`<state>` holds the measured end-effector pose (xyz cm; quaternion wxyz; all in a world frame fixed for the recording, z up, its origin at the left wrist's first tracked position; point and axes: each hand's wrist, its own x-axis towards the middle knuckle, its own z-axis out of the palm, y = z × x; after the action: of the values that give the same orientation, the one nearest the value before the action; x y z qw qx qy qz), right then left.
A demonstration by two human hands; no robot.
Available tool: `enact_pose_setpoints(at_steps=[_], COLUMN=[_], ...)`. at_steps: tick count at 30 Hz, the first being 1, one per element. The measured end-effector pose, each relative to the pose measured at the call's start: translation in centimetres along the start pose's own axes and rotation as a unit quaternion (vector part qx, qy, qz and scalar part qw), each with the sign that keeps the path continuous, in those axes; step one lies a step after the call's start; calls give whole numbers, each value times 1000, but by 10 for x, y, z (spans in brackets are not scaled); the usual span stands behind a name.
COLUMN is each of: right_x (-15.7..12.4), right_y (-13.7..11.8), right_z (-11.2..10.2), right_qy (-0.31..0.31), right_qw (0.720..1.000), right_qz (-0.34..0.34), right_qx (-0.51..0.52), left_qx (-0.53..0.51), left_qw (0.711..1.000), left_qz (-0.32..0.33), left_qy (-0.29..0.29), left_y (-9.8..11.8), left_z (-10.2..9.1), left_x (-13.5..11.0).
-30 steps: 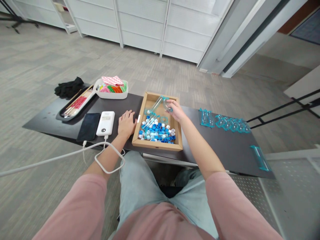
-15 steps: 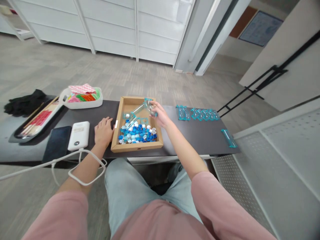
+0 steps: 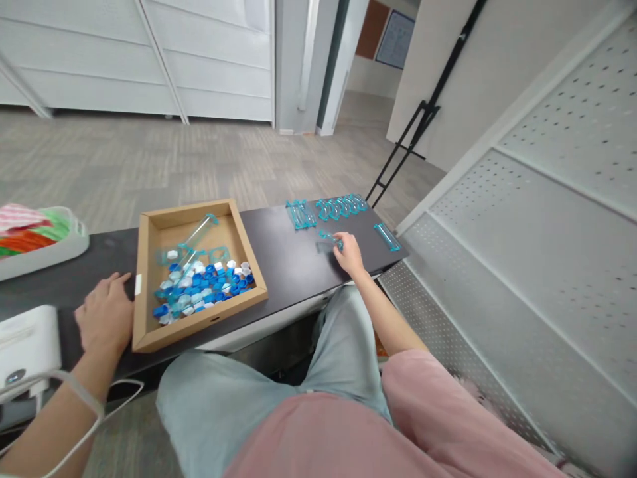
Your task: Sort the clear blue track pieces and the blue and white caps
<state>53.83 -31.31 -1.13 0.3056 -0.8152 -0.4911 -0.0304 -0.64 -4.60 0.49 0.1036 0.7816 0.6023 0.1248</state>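
Note:
My right hand [image 3: 347, 252] reaches out over the dark table [image 3: 288, 259] to the right of the cardboard tray [image 3: 149, 292]. Its fingers are closed on a clear teal tube [image 3: 328, 242], held low over the tabletop just in front of a row of similar teal tubes [image 3: 326, 209]. My left hand [image 3: 103, 318] lies flat on the table, fingers spread, touching the tray's left wall. Inside the tray are several blue and white caps [image 3: 204, 282] and a few clear tubes [image 3: 192, 239].
One more teal tube [image 3: 387, 236] lies alone near the table's right end. A white tub of coloured items [image 3: 34, 236] stands at the far left. A white power bank [image 3: 24, 342] with a cable lies at the near left. A perforated white panel [image 3: 497, 265] rises on the right.
My right hand left the tray with a clear tube and moved right, toward the row of teal tubes. The view swung right. The left hand stayed beside the tray.

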Motion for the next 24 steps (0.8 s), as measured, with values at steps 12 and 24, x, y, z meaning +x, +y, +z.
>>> enact_pose_setpoints(at_steps=[12,24], right_x=[-26,-30], right_y=[28,23], right_z=[5,-1], right_qy=[-30,-8], right_qw=[999,1000], right_qz=[-12,19], right_qx=[-18,8], left_qx=[13,29], left_qw=[1000,999], left_qz=[15,15], left_qy=[-10,-21], left_y=[-4,-10], left_z=[-2,0], left_x=[0,7])
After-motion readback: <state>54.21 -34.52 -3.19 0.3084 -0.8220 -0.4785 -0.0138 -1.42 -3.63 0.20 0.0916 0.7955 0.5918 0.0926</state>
